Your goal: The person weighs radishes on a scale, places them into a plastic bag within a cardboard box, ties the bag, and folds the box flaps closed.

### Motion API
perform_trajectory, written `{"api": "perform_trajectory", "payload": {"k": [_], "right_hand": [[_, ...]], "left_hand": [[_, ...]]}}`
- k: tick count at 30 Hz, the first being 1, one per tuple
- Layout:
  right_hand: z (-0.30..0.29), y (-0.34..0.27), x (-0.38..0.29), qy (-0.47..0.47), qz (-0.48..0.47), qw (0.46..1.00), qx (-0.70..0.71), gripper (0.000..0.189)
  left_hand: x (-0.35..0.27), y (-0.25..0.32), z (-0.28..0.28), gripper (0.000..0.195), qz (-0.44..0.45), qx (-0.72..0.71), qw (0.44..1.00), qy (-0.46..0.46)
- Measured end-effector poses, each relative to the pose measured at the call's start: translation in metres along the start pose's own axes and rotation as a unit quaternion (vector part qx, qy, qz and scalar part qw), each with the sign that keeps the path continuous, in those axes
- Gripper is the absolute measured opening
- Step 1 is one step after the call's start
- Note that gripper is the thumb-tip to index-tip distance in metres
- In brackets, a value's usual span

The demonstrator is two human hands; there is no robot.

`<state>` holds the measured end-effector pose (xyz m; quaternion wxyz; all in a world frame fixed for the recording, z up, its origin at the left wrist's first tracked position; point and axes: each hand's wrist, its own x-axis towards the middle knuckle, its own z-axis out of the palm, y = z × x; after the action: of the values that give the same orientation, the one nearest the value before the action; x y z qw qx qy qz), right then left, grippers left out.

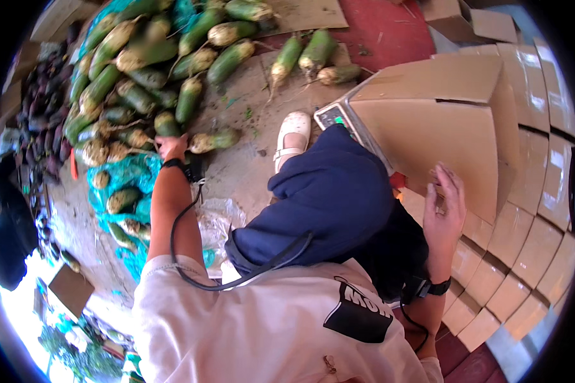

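Note:
My left hand (171, 145) reaches down to the edge of a heap of green radishes, touching or grasping at a radish (166, 124); its fingers are partly hidden, so a firm hold cannot be told. Another green radish (215, 140) lies on the floor just right of that hand. My right hand (444, 198) is raised with bent, parted fingers and holds nothing, beside an open cardboard box (424, 139). The box rests on a digital scale (338, 117) with a lit display. Three radishes (318, 50) lie apart from the heap, beyond my shoe.
Rows of taped cardboard boxes (517, 268) stand at the right. Teal plastic sheeting (148, 174) lies under and around the radishes. Dark purple root vegetables (45, 110) are heaped at the far left. Clear plastic (220, 218) lies near my left forearm. A dark cable hangs from my left wrist.

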<state>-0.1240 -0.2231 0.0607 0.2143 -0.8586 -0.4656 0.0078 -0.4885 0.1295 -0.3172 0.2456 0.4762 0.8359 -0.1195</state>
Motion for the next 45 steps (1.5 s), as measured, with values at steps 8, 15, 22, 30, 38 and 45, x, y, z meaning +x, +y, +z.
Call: {"api": "perform_trajectory", "payload": {"k": [8, 15, 22, 30, 38, 45], "right_hand": [[0.006, 0.002, 0.004, -0.015, 0.012, 0.999, 0.048, 0.032], [0.006, -0.010, 0.021, -0.007, -0.085, 0.994, 0.062, 0.038], [-0.009, -0.043, 0.053, -0.028, -0.211, 0.977, 0.031, 0.044], [-0.024, -0.088, 0.165, 0.019, -0.434, 0.880, -0.191, 0.046], [-0.076, -0.043, 0.204, 0.027, -0.472, 0.837, -0.275, 0.043], [-0.222, 0.018, 0.184, 0.105, -0.209, 0.968, 0.096, 0.068]], "left_hand": [[-0.005, -0.029, -0.023, 0.067, 0.016, -0.371, 0.912, -0.176], [-0.118, -0.010, -0.065, 0.041, 0.118, -0.572, 0.748, -0.315], [-0.224, 0.104, -0.121, 0.056, 0.273, -0.569, 0.533, -0.564], [-0.314, 0.196, -0.172, 0.054, 0.309, -0.485, 0.401, -0.713], [-0.396, 0.262, -0.223, 0.063, 0.398, -0.366, 0.339, -0.770], [-0.507, 0.331, -0.281, 0.084, 0.616, -0.223, 0.228, -0.720]]}}
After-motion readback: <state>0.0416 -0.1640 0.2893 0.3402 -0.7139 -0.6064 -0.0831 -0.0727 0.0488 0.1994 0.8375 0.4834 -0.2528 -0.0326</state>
